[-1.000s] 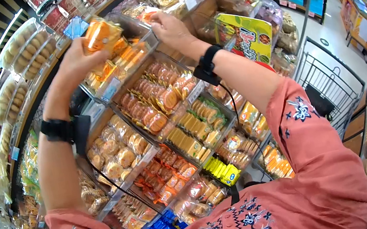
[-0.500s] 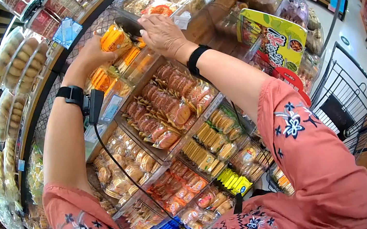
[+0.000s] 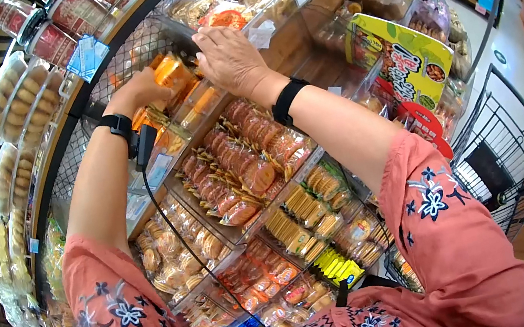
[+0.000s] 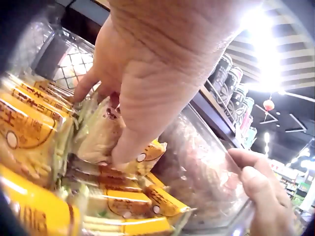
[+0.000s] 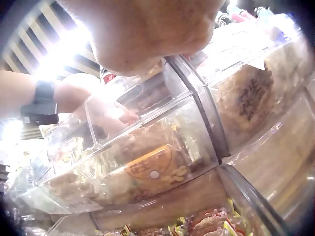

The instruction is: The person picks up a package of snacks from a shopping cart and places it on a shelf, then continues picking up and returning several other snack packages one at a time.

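Observation:
My left hand (image 3: 140,90) reaches into a clear bin of orange-wrapped snack packets (image 3: 195,102) at the upper middle of the head view. In the left wrist view its thumb and fingers pinch a see-through snack packet (image 4: 101,135), with yellow-orange packets (image 4: 29,135) stacked on the left and more below. My right hand (image 3: 230,60) holds the rim of the same bin's clear wall (image 5: 209,118) on its right side. From the left wrist, the right hand (image 4: 270,196) shows thumb and finger at that rim. In the right wrist view an orange-labelled packet (image 5: 152,164) shows through the bin.
Below stand bins of round crackers (image 3: 244,159), pale biscuits (image 3: 178,241) and stick biscuits (image 3: 294,224). A yellow-green sign (image 3: 401,58) stands right of the right forearm, with a shopping cart (image 3: 492,158) beyond. Jars (image 3: 75,18) line the upper shelf. A cable (image 3: 180,234) hangs from the left wrist.
The left hand has lowered an orange packet from above the bin down in among the others. The right hand stays at the bin's wall, its fingers now further over it. The head view has shifted.

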Demonstrator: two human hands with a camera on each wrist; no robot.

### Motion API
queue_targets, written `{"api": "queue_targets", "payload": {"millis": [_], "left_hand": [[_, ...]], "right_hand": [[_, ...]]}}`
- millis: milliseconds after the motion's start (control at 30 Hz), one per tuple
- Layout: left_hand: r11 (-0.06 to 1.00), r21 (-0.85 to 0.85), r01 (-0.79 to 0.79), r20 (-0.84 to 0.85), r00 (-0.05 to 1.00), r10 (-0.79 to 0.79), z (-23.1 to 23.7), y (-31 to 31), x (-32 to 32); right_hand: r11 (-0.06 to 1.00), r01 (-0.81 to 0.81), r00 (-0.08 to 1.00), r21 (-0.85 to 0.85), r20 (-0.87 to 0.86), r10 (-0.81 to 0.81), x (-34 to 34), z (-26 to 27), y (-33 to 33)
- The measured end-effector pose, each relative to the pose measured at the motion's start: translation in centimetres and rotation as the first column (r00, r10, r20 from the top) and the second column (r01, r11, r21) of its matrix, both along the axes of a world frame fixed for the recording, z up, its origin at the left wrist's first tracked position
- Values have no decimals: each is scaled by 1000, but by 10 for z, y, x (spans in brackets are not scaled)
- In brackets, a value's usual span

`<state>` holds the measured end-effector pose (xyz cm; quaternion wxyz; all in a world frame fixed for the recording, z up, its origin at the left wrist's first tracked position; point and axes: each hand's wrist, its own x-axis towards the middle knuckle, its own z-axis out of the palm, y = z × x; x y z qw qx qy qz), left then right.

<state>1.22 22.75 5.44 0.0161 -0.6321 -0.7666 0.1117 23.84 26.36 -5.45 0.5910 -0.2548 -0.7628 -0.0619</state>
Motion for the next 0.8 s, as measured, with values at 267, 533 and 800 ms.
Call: {"api": "queue_targets", "payload": {"millis": [267,533,800], "left_hand": [[998,-37,47,-229,972,-55,-9,5,-4],[988,-154,-8,-207,978,-24,1,13,9],[980,-181,81,-238,963,-124,1,27,1]], "right_hand": [[998,39,999,43,-37,-37,0,2,-2],[999,19,999,41,-43,-17,-1,0,-1],[999,35,999,32,-41,-34,-1,-1,0]]}}
